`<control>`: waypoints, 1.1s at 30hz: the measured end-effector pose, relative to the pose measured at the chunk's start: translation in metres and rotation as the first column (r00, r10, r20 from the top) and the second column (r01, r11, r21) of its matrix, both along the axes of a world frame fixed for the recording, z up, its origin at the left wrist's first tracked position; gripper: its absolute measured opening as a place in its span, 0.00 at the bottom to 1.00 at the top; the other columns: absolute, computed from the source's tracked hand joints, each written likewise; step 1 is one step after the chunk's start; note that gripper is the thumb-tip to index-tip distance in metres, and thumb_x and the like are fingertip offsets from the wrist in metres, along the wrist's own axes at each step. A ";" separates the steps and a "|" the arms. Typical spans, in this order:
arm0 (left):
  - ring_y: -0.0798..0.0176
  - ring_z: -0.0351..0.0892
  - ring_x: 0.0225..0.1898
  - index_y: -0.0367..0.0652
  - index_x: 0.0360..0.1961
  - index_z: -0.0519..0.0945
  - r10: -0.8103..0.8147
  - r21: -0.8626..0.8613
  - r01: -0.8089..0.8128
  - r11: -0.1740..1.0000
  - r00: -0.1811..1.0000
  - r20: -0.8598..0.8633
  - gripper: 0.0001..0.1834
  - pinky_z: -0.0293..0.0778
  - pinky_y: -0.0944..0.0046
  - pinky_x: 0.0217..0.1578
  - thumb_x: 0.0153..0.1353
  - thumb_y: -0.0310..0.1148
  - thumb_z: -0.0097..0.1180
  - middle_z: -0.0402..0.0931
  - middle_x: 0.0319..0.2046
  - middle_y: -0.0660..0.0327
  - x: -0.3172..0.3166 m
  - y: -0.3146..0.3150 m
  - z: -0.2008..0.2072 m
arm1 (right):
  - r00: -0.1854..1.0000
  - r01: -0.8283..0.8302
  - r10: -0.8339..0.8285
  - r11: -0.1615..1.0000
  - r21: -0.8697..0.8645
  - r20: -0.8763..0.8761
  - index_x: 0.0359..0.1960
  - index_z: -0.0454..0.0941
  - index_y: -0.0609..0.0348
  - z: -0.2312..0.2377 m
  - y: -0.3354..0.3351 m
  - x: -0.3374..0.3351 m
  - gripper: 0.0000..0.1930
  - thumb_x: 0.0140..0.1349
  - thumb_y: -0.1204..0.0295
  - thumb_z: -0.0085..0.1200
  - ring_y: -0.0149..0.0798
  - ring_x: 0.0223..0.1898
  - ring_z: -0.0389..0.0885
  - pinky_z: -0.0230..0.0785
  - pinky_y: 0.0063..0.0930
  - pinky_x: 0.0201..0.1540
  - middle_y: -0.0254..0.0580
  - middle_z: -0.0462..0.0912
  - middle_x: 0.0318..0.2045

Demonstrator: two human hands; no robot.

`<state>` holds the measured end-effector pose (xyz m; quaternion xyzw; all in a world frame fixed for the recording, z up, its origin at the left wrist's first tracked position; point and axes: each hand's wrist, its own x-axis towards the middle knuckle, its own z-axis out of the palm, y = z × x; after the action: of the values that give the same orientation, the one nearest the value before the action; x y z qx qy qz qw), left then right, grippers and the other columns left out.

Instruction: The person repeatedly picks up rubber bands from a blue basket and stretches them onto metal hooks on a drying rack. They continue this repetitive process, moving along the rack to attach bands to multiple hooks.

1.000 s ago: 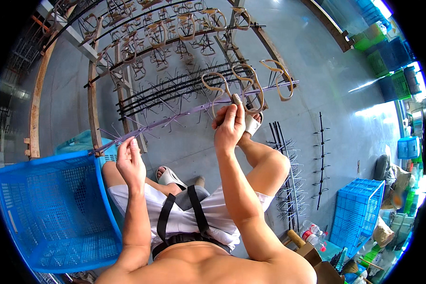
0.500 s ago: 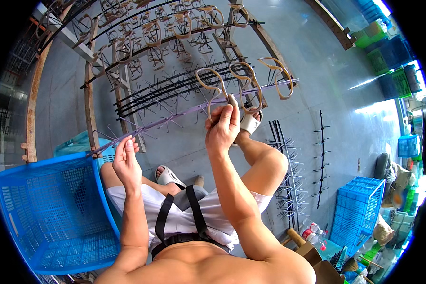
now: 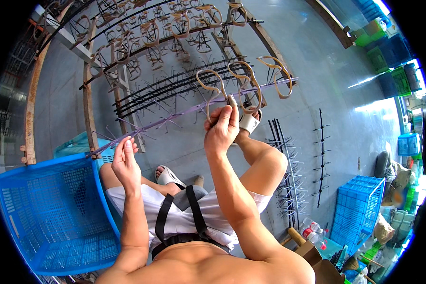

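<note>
A long purple rack rod (image 3: 170, 117) with thin side prongs runs slantwise in front of me. My left hand (image 3: 127, 163) is closed around its near left end. Farther along, my right hand (image 3: 222, 128) pinches a tan, curved loop-shaped piece (image 3: 212, 72) beside the rod; a greyish metal-looking end shows at the fingertips. Two more such pieces, a middle loop (image 3: 245, 66) and an outer loop (image 3: 280, 78), hang on the rod to the right of that hand. My fingers hide how the pinched piece meets the rod.
A rusty-legged rack (image 3: 91, 94) ahead carries black rods full of similar loops. A big blue basket (image 3: 57, 208) stands at my left, another blue crate (image 3: 357, 208) at the right. Bare pronged rods (image 3: 288, 175) lie on the floor, near plastic bottles (image 3: 315, 233).
</note>
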<state>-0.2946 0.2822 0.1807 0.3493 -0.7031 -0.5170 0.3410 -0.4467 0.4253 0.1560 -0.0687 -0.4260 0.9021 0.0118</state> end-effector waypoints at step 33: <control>0.60 0.79 0.41 0.32 0.44 0.76 -0.092 0.061 0.095 0.994 0.995 -0.041 0.14 0.75 0.64 0.45 0.65 0.31 0.47 0.78 0.39 0.51 -0.001 -0.004 0.002 | 0.963 -0.092 0.173 0.932 0.352 -0.205 0.46 0.67 0.59 -0.010 0.002 0.002 0.09 0.69 0.72 0.37 0.20 0.17 0.61 0.63 0.14 0.17 0.29 0.65 0.19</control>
<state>-0.2960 0.2786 0.1823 0.3164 -0.6955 -0.5608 0.3188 -0.4443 0.4277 0.1459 0.0694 -0.5741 0.8158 0.0118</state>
